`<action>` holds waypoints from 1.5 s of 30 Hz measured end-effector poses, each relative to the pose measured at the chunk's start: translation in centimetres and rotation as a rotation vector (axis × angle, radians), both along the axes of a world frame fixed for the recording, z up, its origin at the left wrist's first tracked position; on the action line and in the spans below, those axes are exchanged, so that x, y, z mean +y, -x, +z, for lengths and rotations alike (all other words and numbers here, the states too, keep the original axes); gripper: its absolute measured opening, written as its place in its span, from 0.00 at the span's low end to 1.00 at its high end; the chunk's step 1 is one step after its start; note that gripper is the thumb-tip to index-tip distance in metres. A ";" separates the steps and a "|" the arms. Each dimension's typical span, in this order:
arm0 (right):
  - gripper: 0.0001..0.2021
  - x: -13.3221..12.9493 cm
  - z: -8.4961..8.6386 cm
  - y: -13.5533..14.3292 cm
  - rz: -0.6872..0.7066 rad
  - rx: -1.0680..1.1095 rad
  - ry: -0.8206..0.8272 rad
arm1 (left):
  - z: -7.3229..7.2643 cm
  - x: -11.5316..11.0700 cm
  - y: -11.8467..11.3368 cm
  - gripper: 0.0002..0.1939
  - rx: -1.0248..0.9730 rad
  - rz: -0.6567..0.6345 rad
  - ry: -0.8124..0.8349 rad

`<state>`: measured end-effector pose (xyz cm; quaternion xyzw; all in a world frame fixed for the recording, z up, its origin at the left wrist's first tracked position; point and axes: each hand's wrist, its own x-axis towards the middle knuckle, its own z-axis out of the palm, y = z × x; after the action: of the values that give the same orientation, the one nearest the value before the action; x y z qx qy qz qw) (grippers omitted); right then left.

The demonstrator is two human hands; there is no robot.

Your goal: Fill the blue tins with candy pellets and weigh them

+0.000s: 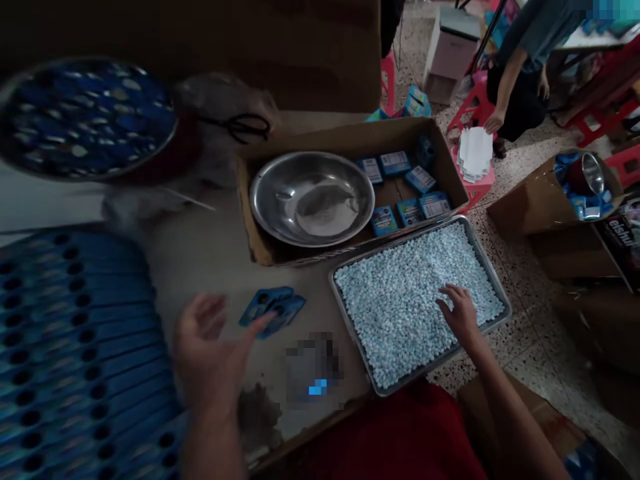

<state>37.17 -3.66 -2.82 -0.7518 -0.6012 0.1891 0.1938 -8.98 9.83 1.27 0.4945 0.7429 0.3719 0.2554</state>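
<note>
My left hand is above the table, its thumb spread well apart from the fingers and nothing gripped. The thumb tip overlaps some flat blue cardboard boxes; I cannot tell whether it touches them. My right hand hovers at or just on the pale blue and white pellets, fingers slightly bent and apart. These small pellets fill a shallow rectangular metal tray at the table's front right edge. Between my hands, a pixelated patch hides something on the table.
Rows of flat blue boxes cover the left side. Behind stand a large bowl of blue-wrapped pieces, black-handled scissors, and a carton holding a steel bowl and small blue boxes. A co-worker's hand touches white cards.
</note>
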 end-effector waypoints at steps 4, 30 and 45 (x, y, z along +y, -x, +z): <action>0.09 1.2 1.1 -0.2 -0.101 0.097 -0.082 | 4.7 13.1 -14.8 0.16 0.048 -0.584 -0.082; 0.41 26.5 13.8 -4.1 0.290 0.147 -0.201 | 3.6 21.1 -23.1 0.29 -0.738 -0.444 -0.074; 0.23 14.9 18.3 -4.3 0.149 0.238 -0.121 | 5.7 5.0 -24.2 0.08 -1.453 0.211 0.505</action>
<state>41.46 11.24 15.48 -0.6644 -0.6382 0.2544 0.2941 15.25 14.81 6.96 -0.0199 0.4944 0.4445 0.7467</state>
